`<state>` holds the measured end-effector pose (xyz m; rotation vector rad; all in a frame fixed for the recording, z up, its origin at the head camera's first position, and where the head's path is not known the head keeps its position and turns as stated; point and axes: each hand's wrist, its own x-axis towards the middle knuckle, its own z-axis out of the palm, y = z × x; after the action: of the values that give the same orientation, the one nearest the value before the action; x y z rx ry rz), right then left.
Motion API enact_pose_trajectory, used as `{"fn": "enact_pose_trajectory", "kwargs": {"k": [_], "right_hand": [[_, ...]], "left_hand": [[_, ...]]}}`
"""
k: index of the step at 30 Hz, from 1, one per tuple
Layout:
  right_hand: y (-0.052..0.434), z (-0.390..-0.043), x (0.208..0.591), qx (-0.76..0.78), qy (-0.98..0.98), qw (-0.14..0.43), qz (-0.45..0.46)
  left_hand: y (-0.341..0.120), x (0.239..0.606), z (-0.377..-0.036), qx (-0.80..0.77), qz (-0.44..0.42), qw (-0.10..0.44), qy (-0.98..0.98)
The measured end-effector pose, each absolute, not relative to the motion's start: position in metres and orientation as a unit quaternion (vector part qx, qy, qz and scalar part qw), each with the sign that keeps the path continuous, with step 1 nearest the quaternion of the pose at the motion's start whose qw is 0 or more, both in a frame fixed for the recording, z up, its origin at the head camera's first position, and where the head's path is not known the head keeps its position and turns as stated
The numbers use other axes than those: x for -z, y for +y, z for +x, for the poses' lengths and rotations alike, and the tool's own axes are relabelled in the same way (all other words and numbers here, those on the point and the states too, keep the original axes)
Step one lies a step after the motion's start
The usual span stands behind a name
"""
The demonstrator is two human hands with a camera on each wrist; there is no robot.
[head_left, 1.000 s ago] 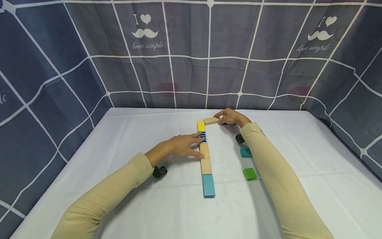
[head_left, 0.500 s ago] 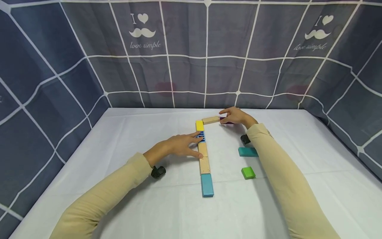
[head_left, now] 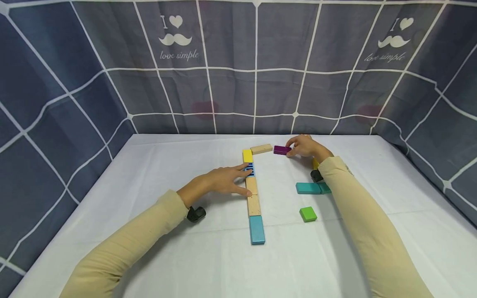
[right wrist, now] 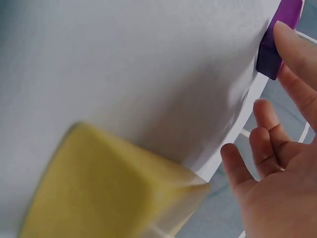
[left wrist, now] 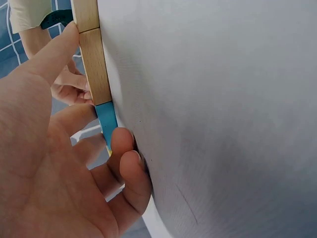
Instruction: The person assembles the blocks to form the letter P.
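Note:
My left hand [head_left: 229,180] lies along a row of blocks, its fingers spread and its thumb touching a wooden block [left wrist: 95,64]. Its index and middle fingertips rest at a blue patterned block [head_left: 249,169]. Beyond that is a yellow block [head_left: 247,156]; on the near side come a wooden block [head_left: 253,205] and a blue block [head_left: 257,229]. At the back, my right hand [head_left: 303,147] pinches the end of a purple block [head_left: 282,150] between thumb and index finger, the other fingers loose. A wooden block [head_left: 261,149] lies between the yellow and purple ones, with a gap before the purple.
Two teal blocks [head_left: 308,188] lie under the right forearm, and a green block [head_left: 308,214] is nearer. Another yellow block [right wrist: 104,183] sits beneath the right wrist, partly hidden. The white table [head_left: 201,265] ends at a grey checked curtain [head_left: 231,95].
My right hand has let go of the wooden block at the back and moved right to the purple block, which it now pinches. The left hand stays at the row.

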<state>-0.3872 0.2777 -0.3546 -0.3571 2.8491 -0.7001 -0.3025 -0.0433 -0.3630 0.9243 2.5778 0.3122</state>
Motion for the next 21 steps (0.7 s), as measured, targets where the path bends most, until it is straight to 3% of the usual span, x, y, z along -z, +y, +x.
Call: {"fn": "enact_pose_trajectory", "kwargs": {"k": [21], "right_hand": [[0.2804, -0.3882, 0.3600, 0.251, 0.954, 0.064, -0.152]], "left_hand": [[-0.0415, 0.3625, -0.3035, -0.109, 0.325, 0.194, 0.919]]}}
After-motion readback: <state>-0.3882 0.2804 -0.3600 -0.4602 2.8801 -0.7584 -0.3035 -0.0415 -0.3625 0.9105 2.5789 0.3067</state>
